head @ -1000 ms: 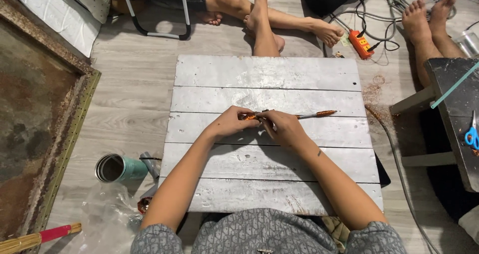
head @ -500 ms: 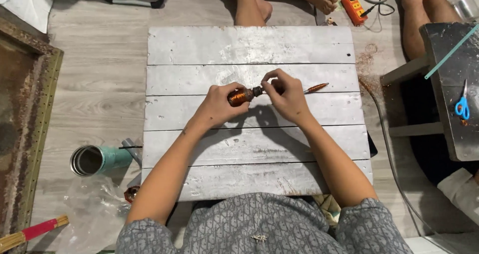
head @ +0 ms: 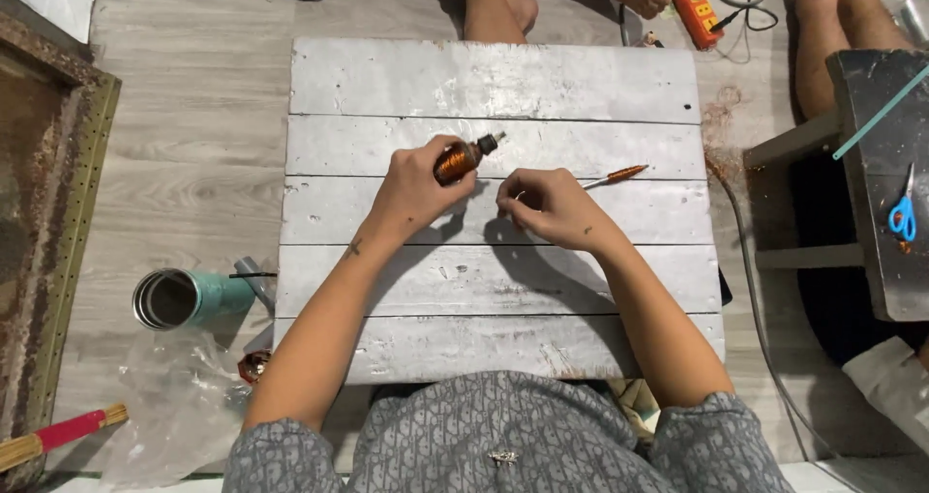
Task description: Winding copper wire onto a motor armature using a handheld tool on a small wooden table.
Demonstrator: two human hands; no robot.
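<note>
My left hand [head: 418, 188] grips a spool wound with copper-coloured wire [head: 459, 159], tilted with its dark tip pointing up and right. My right hand [head: 542, 205] rests just to the right of it on the white plank board [head: 503, 82], fingers pinched together; whether a thin wire runs between them is too fine to see. A slim copper-wrapped rod [head: 616, 175] lies on the board just beyond my right hand's knuckles.
A teal metal cup [head: 184, 298] lies on its side on the floor at left, with a plastic bag [head: 179, 401] below it. A rusty framed panel [head: 48, 222] stands far left. An orange power strip [head: 699, 14] and another person's feet are at the top. Blue scissors [head: 902, 212] lie on a dark stool at right.
My hands have drawn apart. The left hand lifted the spool up and away, and the right hand moved right, off the spool, toward the slim rod.
</note>
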